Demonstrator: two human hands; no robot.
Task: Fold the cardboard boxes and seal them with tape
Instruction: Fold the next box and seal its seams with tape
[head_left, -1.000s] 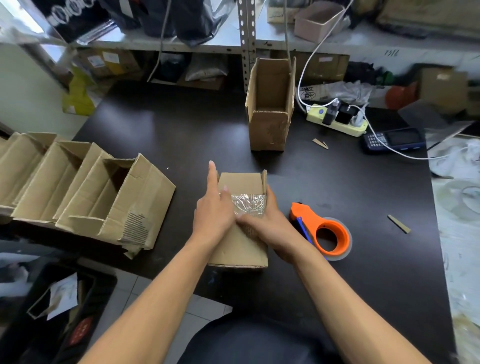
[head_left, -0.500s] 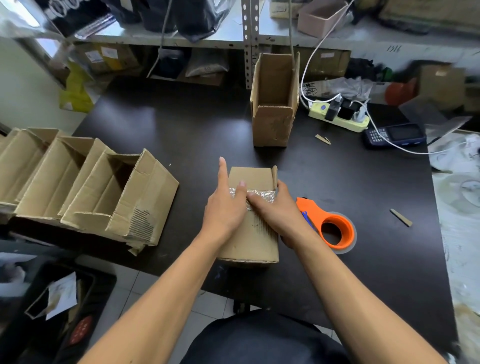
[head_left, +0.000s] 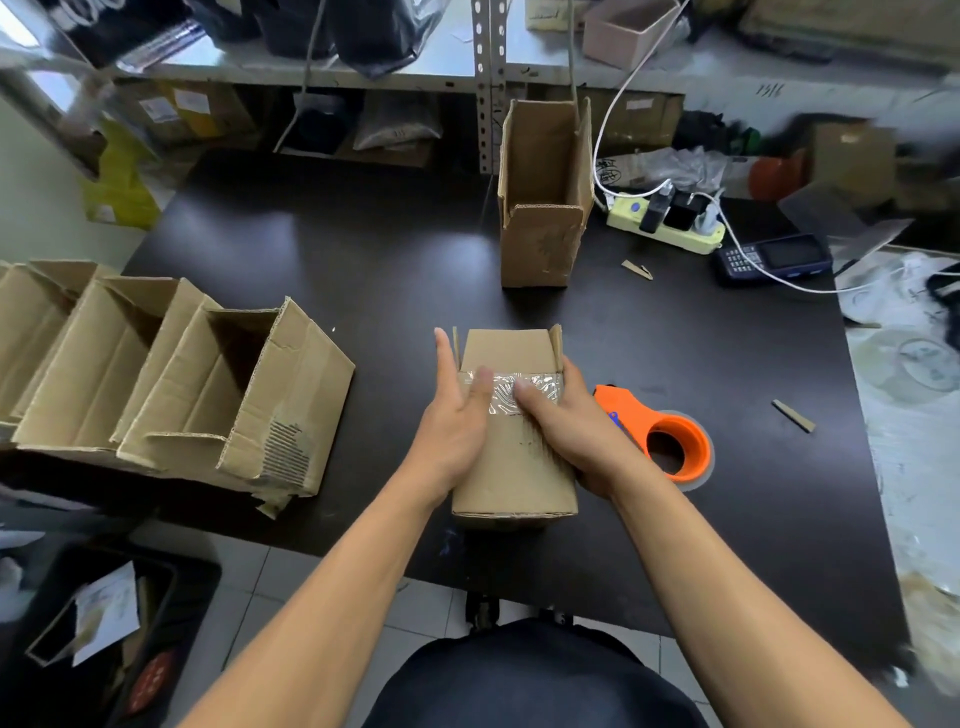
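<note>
A small cardboard box (head_left: 511, 483) lies on the dark table (head_left: 363, 260) in front of me, with a strip of clear tape (head_left: 540, 387) across its top. My left hand (head_left: 457, 415) rests on the box's left side, fingers straight, thumb on the tape. My right hand (head_left: 566, 426) lies flat on the right side, fingertips pressing the tape. An orange tape dispenser (head_left: 670, 436) lies just right of the box. Another folded box (head_left: 543, 197) stands upright further back.
Several open cardboard boxes (head_left: 171, 384) lie in a row at the table's left edge. A power strip (head_left: 665, 221) with white cables and a dark phone (head_left: 769, 260) sit at the back right. Cardboard scraps (head_left: 792, 415) lie on the right. Shelves stand behind.
Both hands have slid along the tape strip, my fingertips moving apart as they smooth it. The view has shifted slightly; the box stays in place.
</note>
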